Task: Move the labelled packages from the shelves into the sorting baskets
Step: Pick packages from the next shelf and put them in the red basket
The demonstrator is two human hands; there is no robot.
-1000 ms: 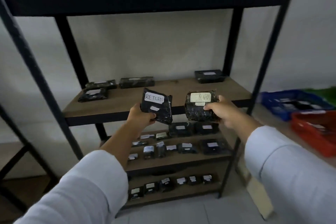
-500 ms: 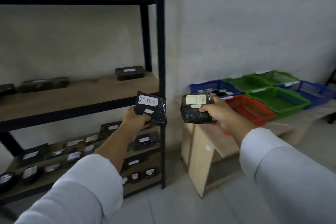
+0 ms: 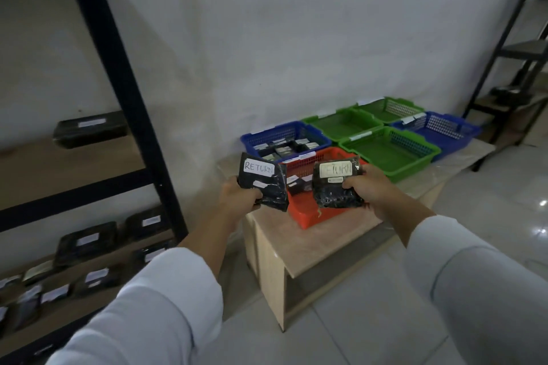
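Observation:
My left hand [image 3: 238, 194] grips a flat black package [image 3: 264, 184] with a white label reading RETURN. My right hand [image 3: 370, 187] grips a bulkier black package [image 3: 338, 184] whose pale label also reads RETURN. Both packages hover over the near end of a red basket [image 3: 308, 210], which holds a few labelled packages. A blue basket [image 3: 284, 133] behind it holds several black packages. Three green baskets, the nearest [image 3: 391, 154], and a second blue basket [image 3: 441, 130] stand further right.
The baskets sit on a low wooden table [image 3: 296, 246] against a white wall. A black metal shelf rack [image 3: 124, 83] at the left carries several labelled packages on its wooden shelves. Another dark rack [image 3: 516, 53] stands at the far right. Pale floor tiles lie below.
My view has swung right from the shelves to the basket table. Both hands have carried their packages along and now hold them over the red basket.

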